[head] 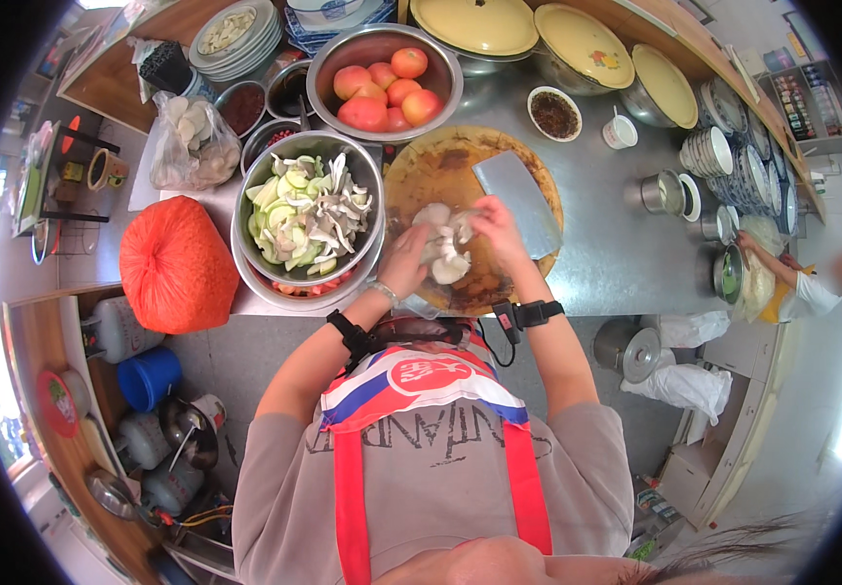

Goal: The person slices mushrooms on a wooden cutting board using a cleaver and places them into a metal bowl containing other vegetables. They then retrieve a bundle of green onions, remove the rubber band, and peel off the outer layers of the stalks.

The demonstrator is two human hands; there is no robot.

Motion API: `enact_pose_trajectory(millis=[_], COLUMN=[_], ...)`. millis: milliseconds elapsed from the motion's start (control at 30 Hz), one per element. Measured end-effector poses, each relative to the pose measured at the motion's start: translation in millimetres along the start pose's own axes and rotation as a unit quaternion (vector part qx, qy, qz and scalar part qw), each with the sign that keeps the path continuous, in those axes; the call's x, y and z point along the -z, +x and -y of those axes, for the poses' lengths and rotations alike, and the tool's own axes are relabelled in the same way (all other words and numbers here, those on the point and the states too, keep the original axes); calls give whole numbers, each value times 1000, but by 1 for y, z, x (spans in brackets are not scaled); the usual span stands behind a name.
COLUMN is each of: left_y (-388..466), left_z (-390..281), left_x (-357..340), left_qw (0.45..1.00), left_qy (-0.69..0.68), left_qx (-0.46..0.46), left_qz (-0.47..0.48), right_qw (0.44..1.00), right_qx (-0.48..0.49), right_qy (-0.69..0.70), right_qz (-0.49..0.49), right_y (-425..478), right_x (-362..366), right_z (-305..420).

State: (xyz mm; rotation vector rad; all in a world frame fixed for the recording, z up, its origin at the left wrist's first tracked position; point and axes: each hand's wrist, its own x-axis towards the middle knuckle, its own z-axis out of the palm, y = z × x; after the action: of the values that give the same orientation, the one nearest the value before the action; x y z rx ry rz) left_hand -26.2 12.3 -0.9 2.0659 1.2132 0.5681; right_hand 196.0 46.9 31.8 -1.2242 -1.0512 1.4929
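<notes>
On a round wooden chopping board (435, 157) lies a small cluster of pale oyster mushrooms (450, 268). My left hand (405, 262) has its fingers against the left side of the cluster. Between the fingertips of my right hand (501, 228) is a mushroom piece (462, 224), somewhat blurred. A wide cleaver blade (517, 201) rests flat on the board's right side, beyond my right hand; its handle cannot be made out. Left of the board, a steel bowl (245, 252) holds sliced green vegetable and torn mushrooms. Beneath that bowl is a wider basin (304, 301) with cut red pieces.
Behind the board stands a steel basin of tomatoes (384, 95). Lidded pots (582, 47), a sauce bowl (554, 114) and a white cup (619, 131) line the back right. To the left sit a red plastic bag (178, 265) and a clear bag (194, 142). Another person (823, 281) works far right.
</notes>
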Motion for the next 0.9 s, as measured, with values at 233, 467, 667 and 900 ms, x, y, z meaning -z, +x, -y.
enact_pose_trajectory(millis=[233, 467, 667, 900], left_y=[-3, -5, -30, -46], left_z=[-80, -99, -53, -48], left_x=[56, 128, 195, 194], left_qw=[991, 922, 941, 921], left_qy=[-121, -239, 57, -295], left_qx=[6, 61, 14, 47], left_qz=[-56, -300, -333, -250], right_qw=[988, 993, 989, 990], right_qx=[26, 114, 109, 80], right_qy=[142, 30, 103, 74], right_qz=[-60, -6, -8, 93], right_y=[-24, -29, -7, -18], right_x=[-35, -131, -157, -205], right_z=[84, 124, 123, 110])
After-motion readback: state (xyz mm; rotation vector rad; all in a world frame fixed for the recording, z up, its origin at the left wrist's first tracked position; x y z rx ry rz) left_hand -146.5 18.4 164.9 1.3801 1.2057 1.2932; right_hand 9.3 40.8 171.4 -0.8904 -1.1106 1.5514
